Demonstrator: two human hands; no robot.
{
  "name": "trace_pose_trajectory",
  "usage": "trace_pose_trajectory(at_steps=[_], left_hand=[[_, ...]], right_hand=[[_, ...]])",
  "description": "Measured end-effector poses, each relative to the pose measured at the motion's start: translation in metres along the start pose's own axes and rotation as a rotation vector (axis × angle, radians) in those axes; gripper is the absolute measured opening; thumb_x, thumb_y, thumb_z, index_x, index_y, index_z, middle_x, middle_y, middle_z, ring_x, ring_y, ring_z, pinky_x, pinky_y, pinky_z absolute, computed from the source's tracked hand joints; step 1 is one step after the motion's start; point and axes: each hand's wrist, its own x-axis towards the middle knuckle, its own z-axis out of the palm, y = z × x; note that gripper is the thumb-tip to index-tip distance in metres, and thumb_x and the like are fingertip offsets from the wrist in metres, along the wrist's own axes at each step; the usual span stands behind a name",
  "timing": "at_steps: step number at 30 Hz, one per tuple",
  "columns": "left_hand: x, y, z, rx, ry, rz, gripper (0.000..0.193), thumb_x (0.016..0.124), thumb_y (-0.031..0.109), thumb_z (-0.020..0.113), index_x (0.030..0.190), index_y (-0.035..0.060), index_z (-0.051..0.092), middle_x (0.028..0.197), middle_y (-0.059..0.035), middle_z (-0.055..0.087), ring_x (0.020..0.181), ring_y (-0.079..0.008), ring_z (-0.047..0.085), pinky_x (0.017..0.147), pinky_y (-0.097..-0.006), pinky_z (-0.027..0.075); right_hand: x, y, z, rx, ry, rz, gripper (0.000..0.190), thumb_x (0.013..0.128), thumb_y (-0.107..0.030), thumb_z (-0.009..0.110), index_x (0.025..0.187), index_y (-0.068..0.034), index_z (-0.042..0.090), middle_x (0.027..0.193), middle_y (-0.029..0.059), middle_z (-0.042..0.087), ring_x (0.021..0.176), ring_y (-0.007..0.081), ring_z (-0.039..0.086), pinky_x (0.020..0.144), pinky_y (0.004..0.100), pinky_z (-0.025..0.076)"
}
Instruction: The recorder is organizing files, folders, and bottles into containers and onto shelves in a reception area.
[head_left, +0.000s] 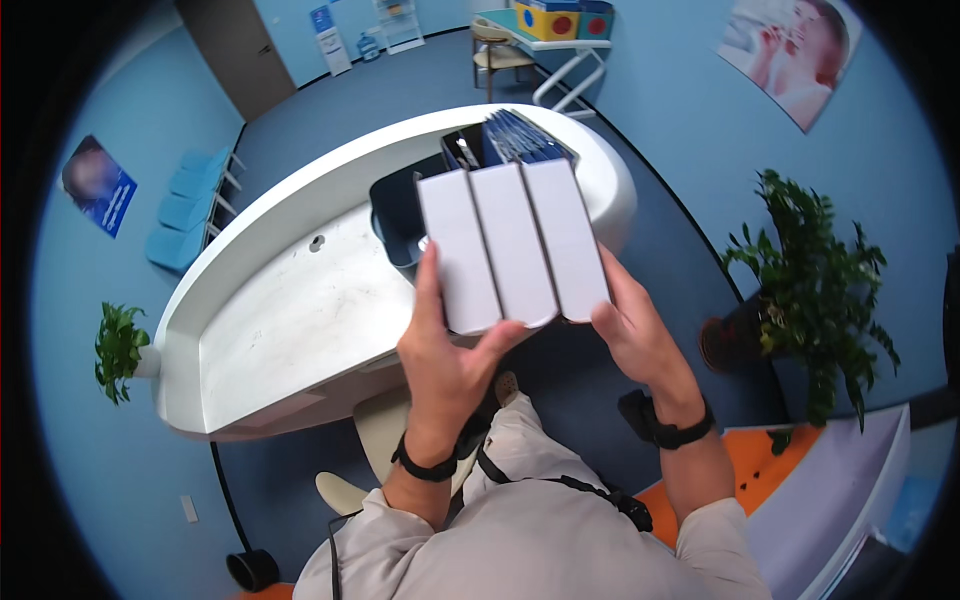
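Observation:
Three thick dark-covered books (517, 240) stand packed side by side between my hands, their white page edges turned up towards me. My left hand (450, 360) presses the left book's side with its fingers, the thumb lying across the near end. On the opposite side, my right hand (637, 330) grips the right book, its thumb at the near corner. The stack is held up in front of a white curved reception desk (300, 300). Partly hidden behind the books are a dark blue bin (394, 217) and a dark holder with several blue booklets (525, 136).
A beige chair (375, 431) stands under the desk's near edge. To the right are a tall potted plant (810, 300) and an orange and white surface (795, 487). A small potted plant (120, 352) sits at the desk's left end. Light blue seats (184, 214) line the left wall.

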Motion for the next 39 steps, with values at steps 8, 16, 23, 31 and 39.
trace_pose_trajectory(at_steps=[8,16,23,31,39], left_hand=[[0.117,-0.106,-0.039,0.059,0.325,-0.007,0.067,0.099,0.015,0.064,0.154,-0.0098,0.037,0.137,-0.031,0.062,0.123,-0.0332,0.065,0.103,-0.039,0.051],[0.173,-0.209,-0.05,-0.069,0.307,-0.243,0.056,0.103,0.012,0.055,0.153,-0.0076,0.041,0.147,-0.0294,0.054,0.121,-0.0324,0.067,0.099,-0.0371,0.054],[0.168,-0.276,-0.029,0.051,0.314,-0.349,0.058,0.098,0.011,0.05,0.152,-0.0086,0.037,0.148,-0.0325,0.051,0.137,-0.0413,0.054,0.116,-0.0431,0.04],[0.15,-0.327,-0.009,0.046,0.171,-0.724,0.065,0.094,0.013,0.05,0.152,-0.0097,0.031,0.142,-0.0376,0.054,0.134,-0.0442,0.055,0.113,-0.043,0.042],[0.161,-0.339,0.0,-0.154,0.034,-0.903,0.075,0.094,0.009,0.053,0.158,-0.0127,0.021,0.151,-0.0286,0.048,0.136,-0.032,0.053,0.112,-0.0357,0.042]], right_hand=[[0.184,0.075,0.071,0.04,-0.14,0.003,0.067,0.108,-0.034,0.053,0.157,0.007,0.032,0.149,0.0258,0.054,0.139,0.0291,0.052,0.116,0.038,0.038],[0.27,0.158,0.109,0.037,-0.134,0.19,0.058,0.109,-0.023,0.047,0.155,0.007,0.032,0.15,0.026,0.051,0.14,0.0303,0.05,0.117,0.039,0.037],[0.281,0.233,0.122,-0.186,-0.102,0.233,0.054,0.105,-0.018,0.048,0.153,0.006,0.04,0.143,0.0247,0.055,0.134,0.0336,0.053,0.116,0.04,0.038],[0.282,0.261,0.124,-0.332,-0.168,0.49,0.051,0.095,-0.006,0.048,0.145,0.001,0.049,0.135,0.0281,0.063,0.128,0.0414,0.06,0.109,0.0434,0.045],[0.28,0.288,0.122,-0.518,-0.185,0.514,0.061,0.094,-0.004,0.049,0.151,0.01,0.035,0.14,0.0351,0.055,0.131,0.0479,0.054,0.114,0.0463,0.041]])
